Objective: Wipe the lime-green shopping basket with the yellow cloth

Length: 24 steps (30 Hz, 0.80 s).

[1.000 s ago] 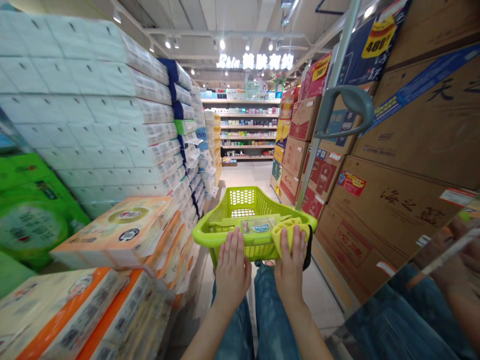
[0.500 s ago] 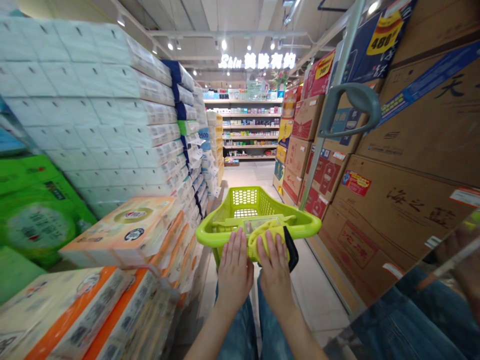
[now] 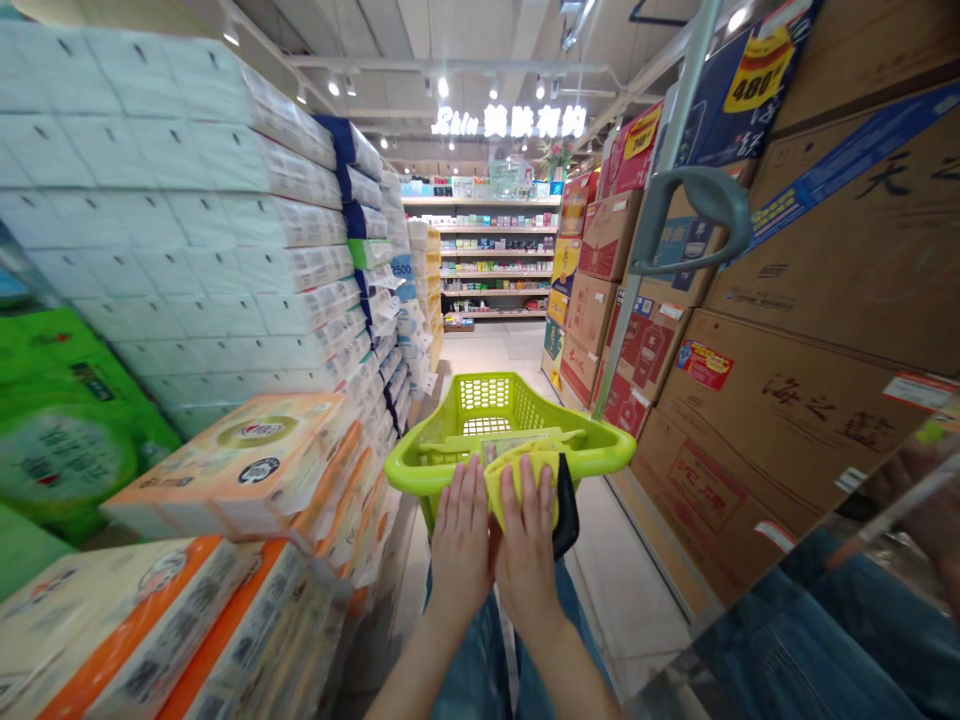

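Yellow cloth (image 3: 495,488) rests beneath the right hand (image 3: 527,560), fingers (image 3: 527,487) flat and outstretched, beside the similarly straight-fingered left hand (image 3: 460,556).

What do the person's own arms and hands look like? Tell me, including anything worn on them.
The bare, ungloved left hand and bare, ungloved right hand show no visible rings or markings. The slender left forearm and slender right forearm show no sleeves, watch or bracelet within view. Blue, denim-like trousers are worn below.

basket (image 3: 403,474): pretty smooth, shiny plastic | cloth (image 3: 538,449): matt fabric | brown boxes (image 3: 795,395): matt cardboard | tissue packs (image 3: 251,432): glossy plastic wrap
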Each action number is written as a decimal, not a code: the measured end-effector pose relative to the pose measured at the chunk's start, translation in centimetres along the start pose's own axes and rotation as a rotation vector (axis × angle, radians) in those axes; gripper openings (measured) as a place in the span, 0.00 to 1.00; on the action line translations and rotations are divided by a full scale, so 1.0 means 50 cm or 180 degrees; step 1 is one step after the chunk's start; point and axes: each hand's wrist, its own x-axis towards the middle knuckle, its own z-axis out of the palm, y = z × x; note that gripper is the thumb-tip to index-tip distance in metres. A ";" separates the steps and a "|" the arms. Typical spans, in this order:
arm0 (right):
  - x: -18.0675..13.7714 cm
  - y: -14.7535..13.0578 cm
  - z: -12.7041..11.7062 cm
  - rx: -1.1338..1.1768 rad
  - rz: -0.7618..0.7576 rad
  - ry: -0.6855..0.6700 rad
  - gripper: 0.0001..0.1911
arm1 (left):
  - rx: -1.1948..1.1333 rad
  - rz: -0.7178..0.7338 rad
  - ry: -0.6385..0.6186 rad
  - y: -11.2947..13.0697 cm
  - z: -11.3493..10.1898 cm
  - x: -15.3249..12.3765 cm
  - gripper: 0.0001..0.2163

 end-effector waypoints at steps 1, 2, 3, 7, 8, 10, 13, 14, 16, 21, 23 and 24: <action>-0.004 -0.002 0.001 -0.0024 -0.0146 -0.0069 0.37 | 0.0016 0.0021 -0.0008 -0.002 0.000 -0.001 0.32; -0.006 0.002 0.000 -0.0049 -0.0264 -0.0128 0.37 | 0.0016 0.0039 -0.0013 -0.002 -0.001 -0.001 0.32; -0.008 0.012 -0.005 -0.0077 -0.0346 -0.0180 0.38 | 0.0004 0.0050 -0.0018 -0.002 -0.002 -0.001 0.32; -0.005 0.084 -0.037 -0.0185 -0.0302 -0.0102 0.40 | -0.0042 0.0010 -0.0016 0.005 -0.005 0.005 0.33; -0.002 0.103 -0.046 -0.0175 -0.0183 -0.0005 0.40 | -0.0050 -0.0011 -0.0015 0.007 -0.006 0.006 0.33; 0.005 0.131 -0.061 -0.0074 0.0107 0.0190 0.41 | -0.0073 -0.0040 -0.0008 0.010 -0.006 0.009 0.33; 0.013 0.130 -0.066 0.0167 0.0490 0.0337 0.43 | -0.0075 -0.0061 0.0002 0.012 -0.005 0.010 0.33; 0.015 0.118 -0.062 0.0225 0.0557 0.0350 0.43 | -0.0070 -0.0065 0.0006 0.012 -0.004 0.010 0.33; 0.015 0.080 -0.047 0.0255 0.0581 0.0294 0.42 | -0.0070 -0.0069 0.0023 0.010 -0.002 0.008 0.33; 0.000 0.000 -0.004 -0.0006 -0.0070 -0.0112 0.39 | 0.0034 -0.0008 0.0055 0.001 0.000 0.000 0.31; -0.005 0.002 0.000 -0.0103 -0.0273 -0.0161 0.39 | 0.0032 0.0034 0.0016 -0.001 -0.001 0.000 0.31; -0.007 0.012 -0.003 -0.0144 -0.0328 -0.0180 0.40 | 0.0000 0.0043 -0.0001 -0.001 -0.002 0.000 0.31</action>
